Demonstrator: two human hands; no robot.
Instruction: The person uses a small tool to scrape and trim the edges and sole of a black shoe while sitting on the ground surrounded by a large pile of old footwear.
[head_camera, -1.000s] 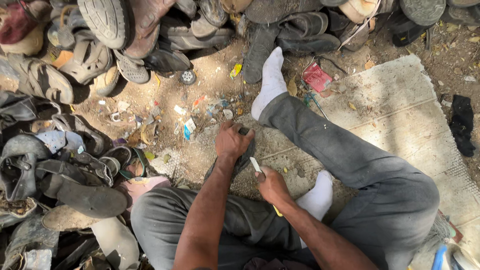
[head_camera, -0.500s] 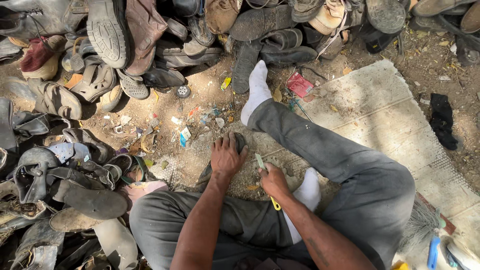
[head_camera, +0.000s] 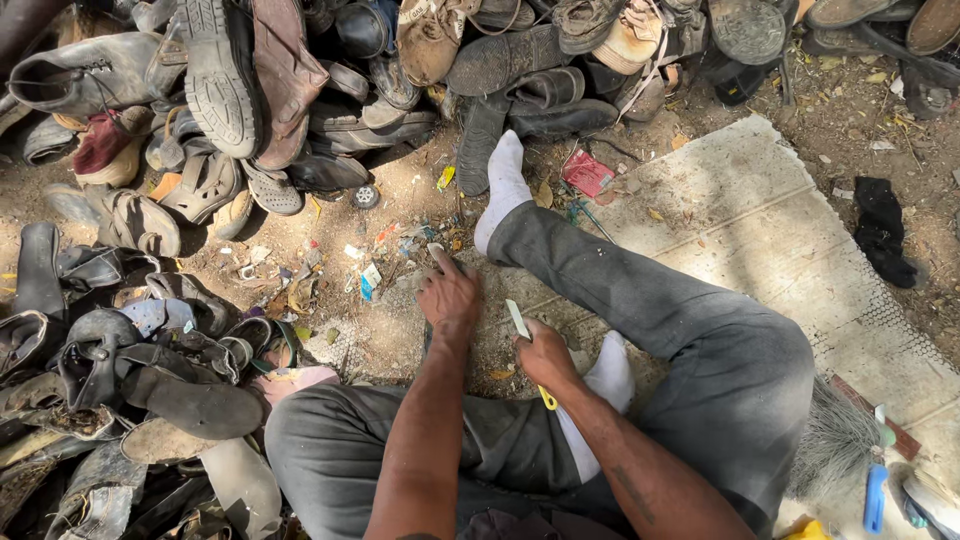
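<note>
Left hand (head_camera: 447, 297) presses palm-down, fingers spread, on the littered ground (head_camera: 400, 200) — right hand (head_camera: 545, 355) grips 1 yellow-handled knife (head_camera: 522, 326).

This is an outdoor shoe-repair spot on bare dirt ground (head_camera: 400, 190). A big pile of worn shoes and sandals (head_camera: 250, 90) surrounds the grey woven mat (head_camera: 760, 230): behind it and to its left. Small scraps of litter (head_camera: 370, 265) lie between pile and mat.
</note>
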